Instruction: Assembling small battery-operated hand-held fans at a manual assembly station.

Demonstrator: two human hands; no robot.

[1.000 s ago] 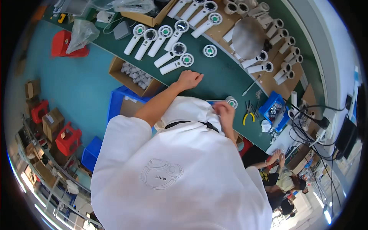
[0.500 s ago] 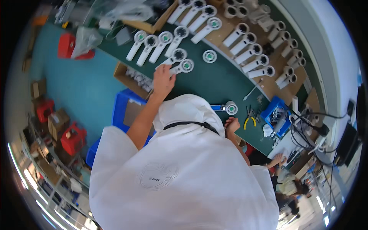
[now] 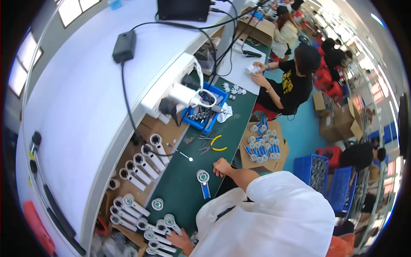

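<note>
My right hand rests curled on the green bench top, right beside a round-headed white device with a blue handle; nothing shows in it. My left hand reaches low at the frame's bottom and lies on a cluster of white round-headed devices. Whether it grips one is hidden by my white sleeve. A loose round white part lies between the two hands.
More white devices lie in rows on cardboard along the white shelf. Yellow-handled pliers, a screwdriver and a blue bin sit further up the bench. A cardboard box of blue-and-white parts, blue crates and a seated co-worker are to the right.
The view has swung round, so the bench now runs up the left side. My left hand has stretched out to the white devices; my right hand stays by the blue-handled device.
</note>
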